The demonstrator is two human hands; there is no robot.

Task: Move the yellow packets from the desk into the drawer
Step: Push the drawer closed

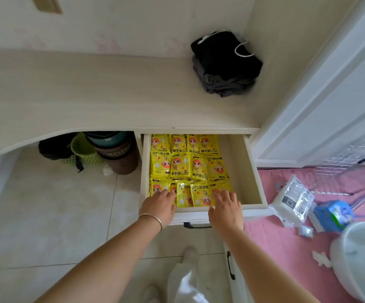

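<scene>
Pale wood table (89,95) fills the top of the view, bare of packets; only a folded stack of dark clothes (225,64) sits at its far right corner by the wall. Below its right end the drawer (238,167) is pulled fully out.

Yellow packets (188,165) are all in the drawer: three rough rows, glossy foil-like sachets with a red-haired cartoon figure and dark print, overlapping at the edges, some turned the other way. They fill the left and middle; the right strip of the drawer floor is bare.

Left hand (160,203) lies palm down, fingers spread flat on the front-row packets at the left, bangle on the wrist. Right hand (226,205) does the same at the front row's right end. Both open, pressing or tidying, neither gripping anything that I can see.

Step, as I read it: transfer looks finished, this is levelling the front row. Next move likely needs the hands lifted clear and the drawer pushed shut by its dark handle (196,225). Risk: raised front packets could catch on the table edge.
</scene>
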